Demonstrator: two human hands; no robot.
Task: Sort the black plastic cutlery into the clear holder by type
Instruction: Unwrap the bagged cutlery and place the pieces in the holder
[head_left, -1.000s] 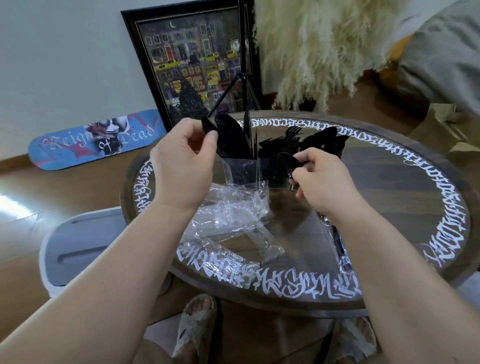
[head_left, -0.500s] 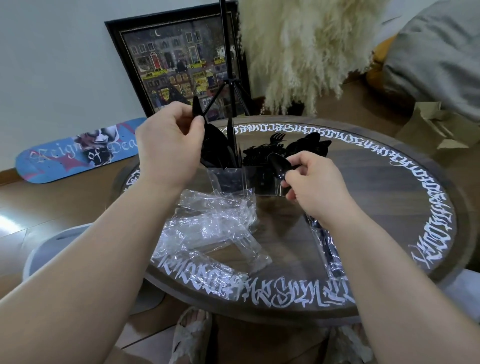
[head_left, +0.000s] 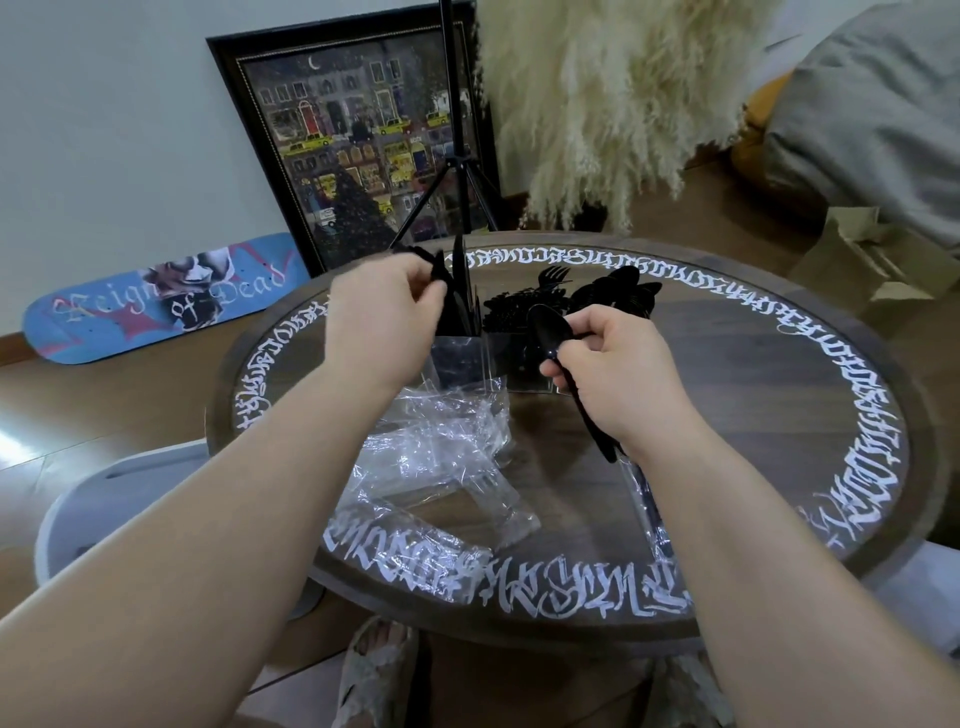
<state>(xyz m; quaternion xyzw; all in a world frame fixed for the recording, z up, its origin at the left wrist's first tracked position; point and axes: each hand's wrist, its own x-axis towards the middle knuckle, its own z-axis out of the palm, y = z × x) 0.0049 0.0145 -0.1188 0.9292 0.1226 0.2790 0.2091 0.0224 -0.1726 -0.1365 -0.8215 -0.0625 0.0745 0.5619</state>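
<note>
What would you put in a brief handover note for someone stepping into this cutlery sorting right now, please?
Left hand: pinching the top of a black knife over the holder's left compartment.
Right hand: gripping a black spoon, bowl up, just in front of the holder.
Clear holder: upright at the table's centre; knives left, forks middle, spoons right.
Done: most pieces appear already sorted. Empty plastic wrap lies in front.
Left: seat the knife, drop the spoon in with the spoons. A wrapped black piece lies under the right forearm; probably still to unpack.

Head-worn view, forward and downward
</note>
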